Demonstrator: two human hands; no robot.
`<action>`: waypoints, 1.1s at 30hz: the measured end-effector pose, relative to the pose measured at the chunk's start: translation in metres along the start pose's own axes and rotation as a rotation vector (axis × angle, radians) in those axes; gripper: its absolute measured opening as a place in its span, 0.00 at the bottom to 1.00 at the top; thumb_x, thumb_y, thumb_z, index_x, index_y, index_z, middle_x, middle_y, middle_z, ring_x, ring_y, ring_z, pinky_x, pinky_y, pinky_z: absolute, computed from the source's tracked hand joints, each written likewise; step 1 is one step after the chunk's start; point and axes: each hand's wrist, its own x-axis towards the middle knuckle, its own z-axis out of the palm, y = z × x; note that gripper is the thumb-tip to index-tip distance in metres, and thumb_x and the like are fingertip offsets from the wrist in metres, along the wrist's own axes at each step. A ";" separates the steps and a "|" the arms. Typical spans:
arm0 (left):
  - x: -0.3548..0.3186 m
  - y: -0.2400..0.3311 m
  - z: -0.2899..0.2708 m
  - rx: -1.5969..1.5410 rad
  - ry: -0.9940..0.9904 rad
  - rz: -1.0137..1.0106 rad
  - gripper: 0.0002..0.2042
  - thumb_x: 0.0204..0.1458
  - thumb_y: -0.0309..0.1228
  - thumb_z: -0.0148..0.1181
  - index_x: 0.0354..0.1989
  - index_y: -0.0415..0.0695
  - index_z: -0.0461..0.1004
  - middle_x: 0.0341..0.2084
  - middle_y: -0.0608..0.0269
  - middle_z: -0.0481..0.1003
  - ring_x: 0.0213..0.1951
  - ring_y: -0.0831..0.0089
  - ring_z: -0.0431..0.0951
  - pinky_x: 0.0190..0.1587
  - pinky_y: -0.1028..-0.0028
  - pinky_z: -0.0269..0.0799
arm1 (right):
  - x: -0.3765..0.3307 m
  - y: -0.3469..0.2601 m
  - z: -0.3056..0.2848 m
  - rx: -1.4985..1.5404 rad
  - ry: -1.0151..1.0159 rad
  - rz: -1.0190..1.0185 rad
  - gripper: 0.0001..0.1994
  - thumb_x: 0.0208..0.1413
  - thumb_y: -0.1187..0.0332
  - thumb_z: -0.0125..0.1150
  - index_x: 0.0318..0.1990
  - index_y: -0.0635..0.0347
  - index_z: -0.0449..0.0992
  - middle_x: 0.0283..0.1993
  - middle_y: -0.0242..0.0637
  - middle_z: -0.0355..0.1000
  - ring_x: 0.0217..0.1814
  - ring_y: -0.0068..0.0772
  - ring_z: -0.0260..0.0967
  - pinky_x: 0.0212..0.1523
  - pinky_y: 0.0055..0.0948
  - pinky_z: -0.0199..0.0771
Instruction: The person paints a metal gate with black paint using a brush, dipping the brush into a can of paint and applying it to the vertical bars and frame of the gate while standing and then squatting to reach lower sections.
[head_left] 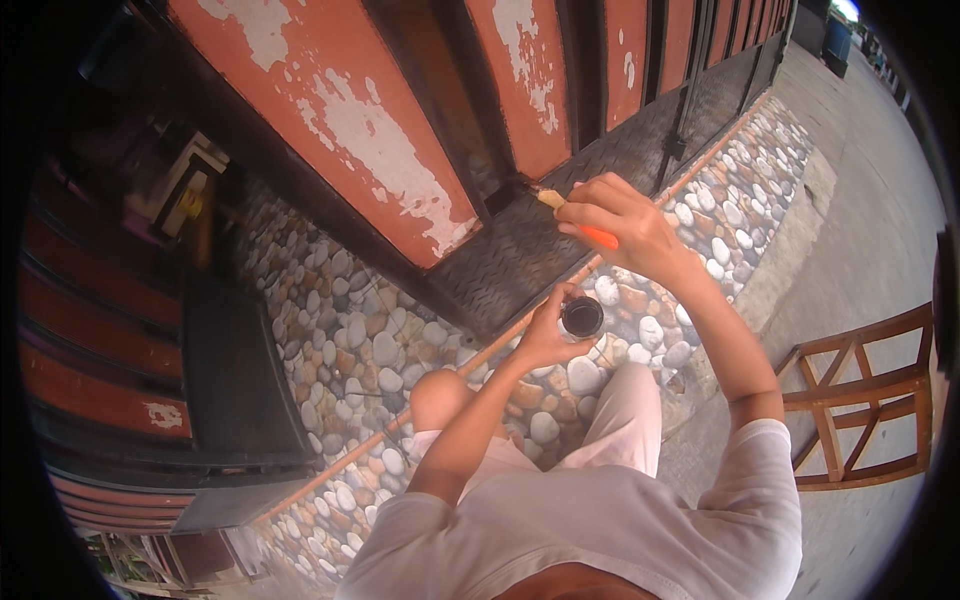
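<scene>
My right hand [625, 222] is closed round the orange handle of a paintbrush [600, 237]. Its tip reaches the lower corner of a red gate panel [530, 110], beside the black frame; whether the bristles touch is too small to tell. In my left hand [545, 335] is a small round open can [582, 316] with dark contents, held low in front of my knees. The gate's red panels show pale patches of peeled paint, and a dark patterned metal strip [520, 255] runs along the bottom.
Pebble-set paving [345, 330] lies under the gate and around my legs, crossed by an orange edging line [500, 345]. A brown wooden frame [865, 400] stands at the right on grey concrete [870, 220]. Another red and black gate section [110, 390] is at the left.
</scene>
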 end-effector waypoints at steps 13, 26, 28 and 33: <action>-0.002 -0.001 0.000 -0.003 -0.008 -0.010 0.34 0.37 0.32 0.74 0.52 0.44 0.60 0.47 0.57 0.68 0.53 0.62 0.71 0.53 0.64 0.69 | -0.025 -0.015 -0.010 0.002 0.073 0.180 0.12 0.44 0.78 0.71 0.38 0.58 0.79 0.38 0.35 0.74 0.40 0.36 0.71 0.38 0.32 0.75; -0.004 -0.009 0.005 -0.129 -0.007 0.023 0.33 0.37 0.30 0.74 0.51 0.44 0.60 0.46 0.58 0.69 0.52 0.65 0.72 0.55 0.66 0.68 | -0.186 -0.044 -0.010 0.238 0.733 1.114 0.08 0.59 0.73 0.60 0.44 0.66 0.78 0.41 0.40 0.77 0.41 0.32 0.75 0.44 0.30 0.76; -0.004 -0.012 0.009 -0.118 0.018 0.068 0.32 0.37 0.30 0.74 0.50 0.44 0.61 0.45 0.58 0.69 0.51 0.66 0.72 0.53 0.67 0.69 | -0.242 -0.058 -0.011 0.392 0.890 1.371 0.14 0.64 0.63 0.56 0.50 0.63 0.75 0.48 0.39 0.74 0.46 0.31 0.74 0.55 0.40 0.76; -0.010 -0.018 0.013 -0.072 0.083 0.035 0.32 0.37 0.29 0.75 0.49 0.43 0.60 0.43 0.58 0.69 0.49 0.69 0.71 0.53 0.68 0.68 | -0.333 -0.102 0.002 0.723 1.216 1.622 0.20 0.63 0.56 0.55 0.56 0.58 0.72 0.49 0.37 0.74 0.48 0.29 0.72 0.60 0.42 0.72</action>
